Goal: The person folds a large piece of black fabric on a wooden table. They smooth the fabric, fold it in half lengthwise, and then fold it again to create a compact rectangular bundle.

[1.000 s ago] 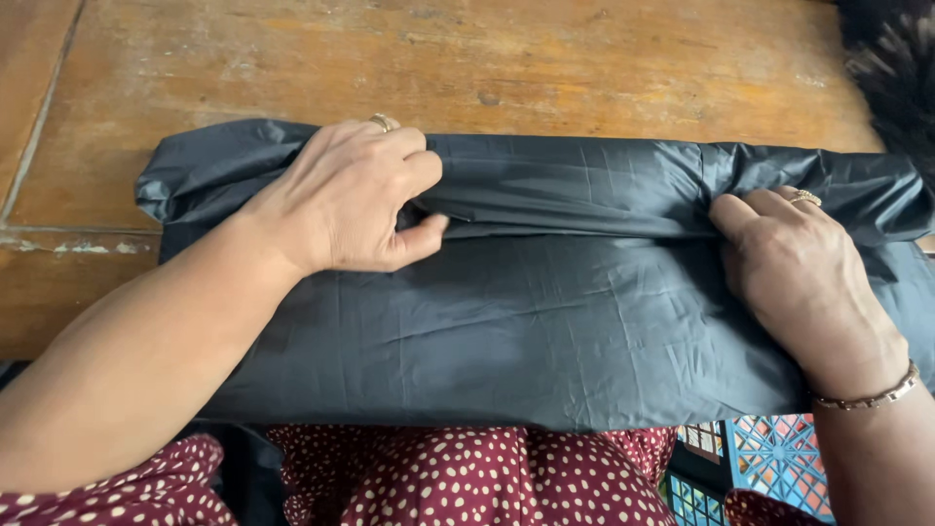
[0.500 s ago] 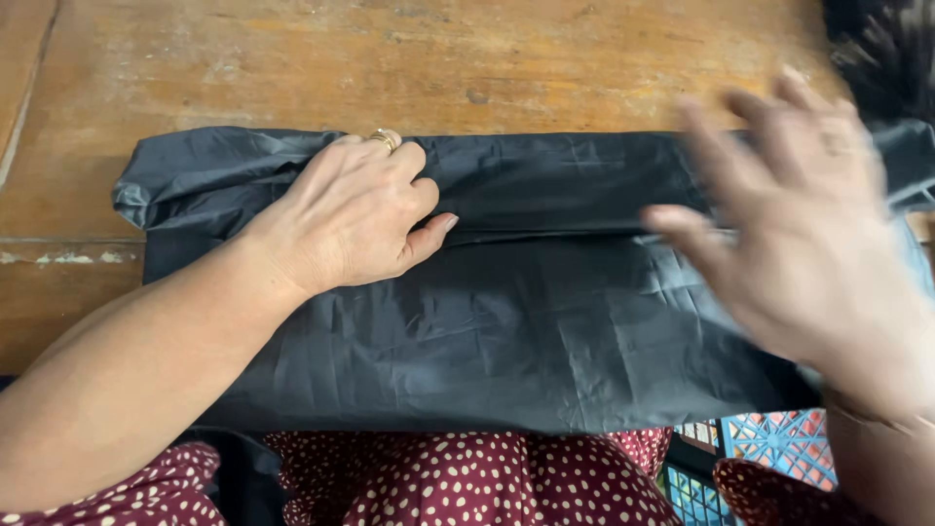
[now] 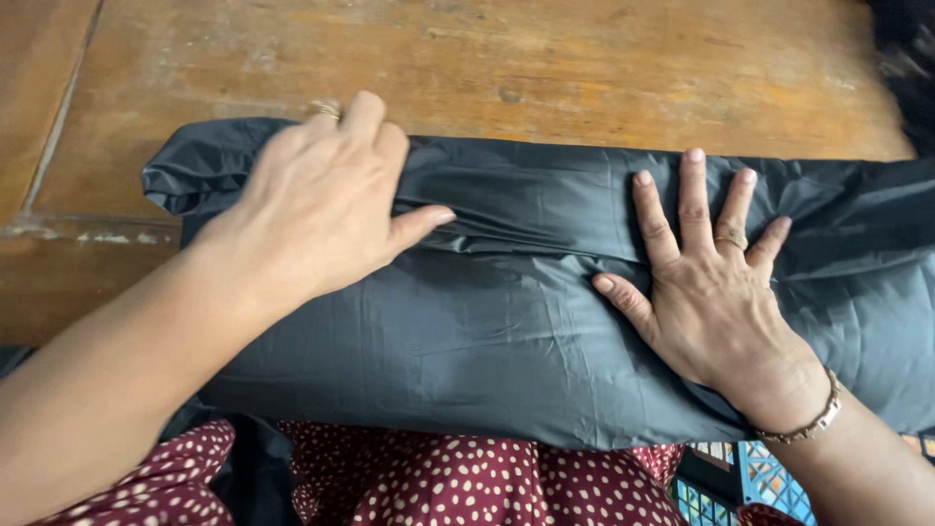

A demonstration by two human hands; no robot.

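1. A dark grey, slightly shiny sheet of fabric (image 3: 467, 360) lies folded across the near part of a worn wooden table (image 3: 545, 68), stretching from left of centre to beyond the right edge of view. Its near edge hangs over the table's edge toward the person's lap.

2. The far side of the fabric is turned over into a long, puffy fold (image 3: 545, 190) that runs left to right along the whole piece.

3. The left hand (image 3: 321, 209) rests on top of that fold near its left end. The fingers curl over the far side of the fold and the thumb points right along its near seam, so the hand cups and presses the roll rather than pinching it. A ring (image 3: 326, 109) shows on one finger.

4. The right hand (image 3: 706, 282) lies flat on the fabric, right of centre. Its fingers are spread wide and reach up onto the fold, the palm pressing down just below it, the thumb out to the left. It also wears a ring (image 3: 732, 239), and a thin bracelet (image 3: 808, 419) sits at the wrist.

5. The two hands are well apart, with a stretch of wrinkled fabric between them.

6. Below the fabric, a dark red garment with pale dots (image 3: 458, 482) covers the person's lap, and a blue patterned surface (image 3: 750, 482) shows at the lower right.
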